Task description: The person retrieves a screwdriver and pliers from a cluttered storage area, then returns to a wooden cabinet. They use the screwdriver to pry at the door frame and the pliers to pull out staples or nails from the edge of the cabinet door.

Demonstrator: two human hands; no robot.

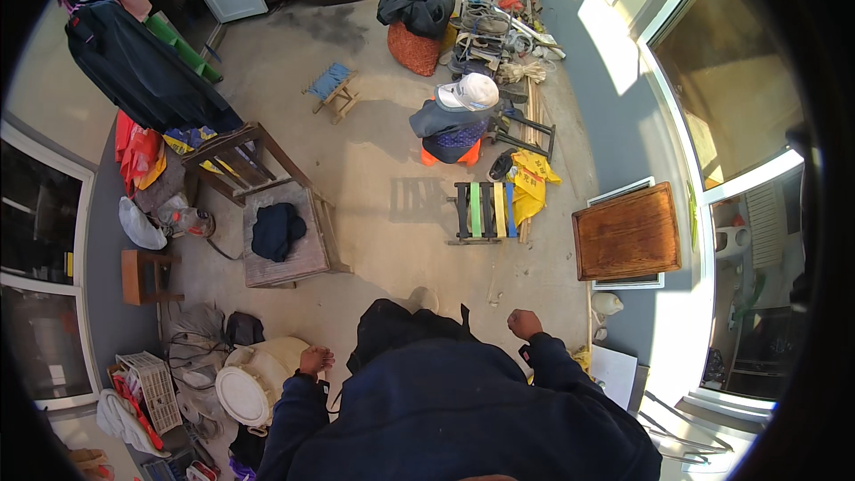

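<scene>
My left hand (316, 359) hangs at my left side with its fingers loosely apart and nothing seen in it. It is closest to a cream-coloured lidded bucket (242, 395), which it does not appear to grip. Held away from my body on the other side, my right hand (525, 323) has its fingers curled in, and no object shows in it. Ahead of me a folding stool (485, 211) with green, yellow and blue straps stands on the floor. A wooden chair (276, 254) to the left carries a dark bundled cloth (278, 232).
A stool with a white cap (472, 92) and dark clothing on it stands ahead. Near it lie a yellow bag (533, 183) and piled tools and shoes. A brown wooden board (627, 232) leans by the right window. A small blue-topped stool (330, 82) stands farther off.
</scene>
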